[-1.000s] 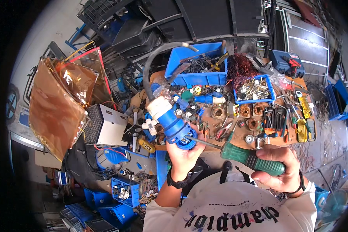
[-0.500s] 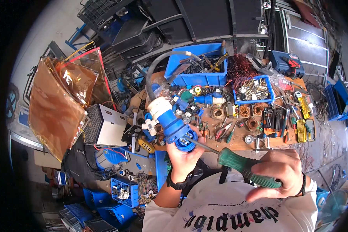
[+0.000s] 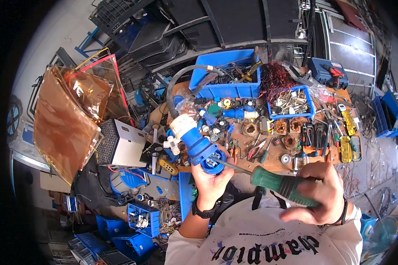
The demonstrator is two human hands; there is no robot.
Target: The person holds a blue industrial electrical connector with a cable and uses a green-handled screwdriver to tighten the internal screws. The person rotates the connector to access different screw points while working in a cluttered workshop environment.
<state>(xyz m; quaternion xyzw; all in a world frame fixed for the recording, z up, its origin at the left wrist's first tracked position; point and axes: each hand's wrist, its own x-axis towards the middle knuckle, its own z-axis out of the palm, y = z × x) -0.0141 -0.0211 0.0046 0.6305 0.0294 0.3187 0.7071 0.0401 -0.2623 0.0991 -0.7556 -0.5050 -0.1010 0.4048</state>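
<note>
My left hand [image 3: 211,184] grips a blue and white industrial plug [image 3: 195,142] from below, its fingers wrapped round the blue end. The plug tilts so that its open round end, with metal contacts inside, faces toward me. A thick grey cable [image 3: 171,90] leaves the white end and arches up toward the back. In my right hand [image 3: 325,194] is the green handle of a screwdriver [image 3: 269,182], its fingers partly blurred. The shaft points left and its tip reaches into the plug's open end; the very tip is hidden.
Behind the plug stands a wooden workbench [image 3: 269,164] crowded with pliers, connectors and rusty parts. A large blue bin [image 3: 227,91] of tools and a smaller blue tray [image 3: 291,116] of bolts sit toward the back. Brown sheets [image 3: 64,128] lean at left.
My right fingers have shifted on the screwdriver handle, which looks turned and slightly moved. The plug stays in my left hand, nearly still.
</note>
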